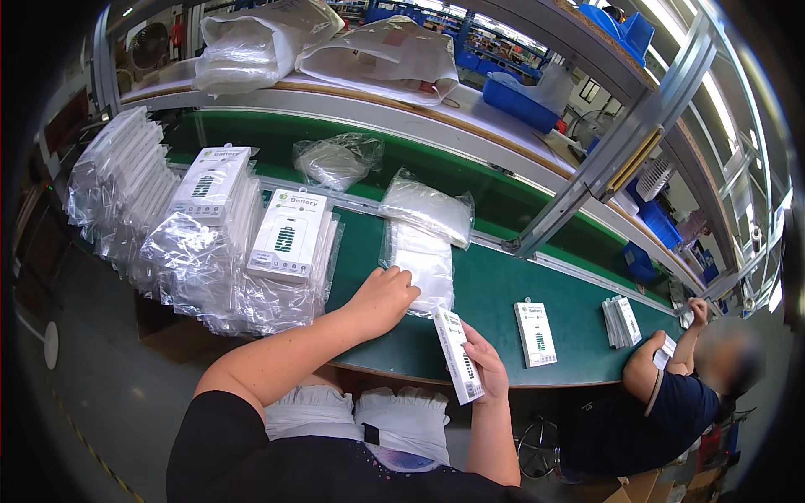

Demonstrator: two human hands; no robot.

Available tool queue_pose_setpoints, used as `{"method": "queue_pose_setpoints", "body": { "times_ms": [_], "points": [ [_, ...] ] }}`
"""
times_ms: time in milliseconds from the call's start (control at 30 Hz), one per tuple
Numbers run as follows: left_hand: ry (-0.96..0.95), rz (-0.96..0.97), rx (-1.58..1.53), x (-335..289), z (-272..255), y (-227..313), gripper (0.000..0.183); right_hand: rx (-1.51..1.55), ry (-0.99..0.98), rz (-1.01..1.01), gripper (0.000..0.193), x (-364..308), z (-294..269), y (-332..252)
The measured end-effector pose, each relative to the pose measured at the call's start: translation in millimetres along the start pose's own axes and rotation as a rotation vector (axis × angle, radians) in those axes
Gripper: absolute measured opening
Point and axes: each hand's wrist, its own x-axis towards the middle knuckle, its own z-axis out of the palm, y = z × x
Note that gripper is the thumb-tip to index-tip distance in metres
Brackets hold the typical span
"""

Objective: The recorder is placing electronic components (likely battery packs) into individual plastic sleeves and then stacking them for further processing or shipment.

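Note:
My right hand (pixel 489 369) is closed around a slim white battery box (pixel 457 355) with green printing, held tilted over the table's near edge. My left hand (pixel 387 298) is closed, its fingertips pinching at the near left edge of a clear plastic bag (pixel 426 267) that lies flat on the green table. The exact grip is partly hidden behind the fingers. Behind this bag rests a thicker bundle of clear bags (pixel 428 210). Another white battery box (pixel 535 334) lies by itself to the right of my right hand.
Stacks of bagged boxes (pixel 197 264) fill the left of the table, with a battery box (pixel 291 233) on top. A crumpled clear bag (pixel 337 161) lies farther back. Past a metal post (pixel 616 163), a co-worker (pixel 671 402) sits at the right near several white boxes (pixel 620 322).

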Motion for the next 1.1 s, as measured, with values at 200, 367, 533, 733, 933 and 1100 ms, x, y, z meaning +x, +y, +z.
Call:
{"method": "queue_pose_setpoints", "body": {
  "times_ms": [200, 367, 533, 733, 933, 1100],
  "points": [
    [0.051, -0.052, -0.06, -2, 0, -1, 0.009, 0.009, -0.039, 0.019, 0.061, 7, 7, 1],
    [0.167, -0.223, -0.423, 4, -3, 1, 0.01, -0.019, -0.076, 0.117, 0.065, 18, 21, 5],
    [0.2, -0.233, -0.557, 3, 11, -15, 0.01, -0.085, -0.031, 0.119, 0.061, 45, 33, 4],
    [0.197, -0.589, -0.881, 4, -2, -13, 0.016, -0.212, 0.001, 0.147, 0.055, 36, 18, -3],
    [0.122, -0.532, -0.778, -3, -5, -13, 0.015, -0.347, 0.117, 0.069, 0.05, 38, 23, -5],
    [0.15, -0.284, -0.547, -2, -18, 8, 0.019, -0.449, 0.276, -0.111, 0.042, 39, 18, 16]
  ]
}}
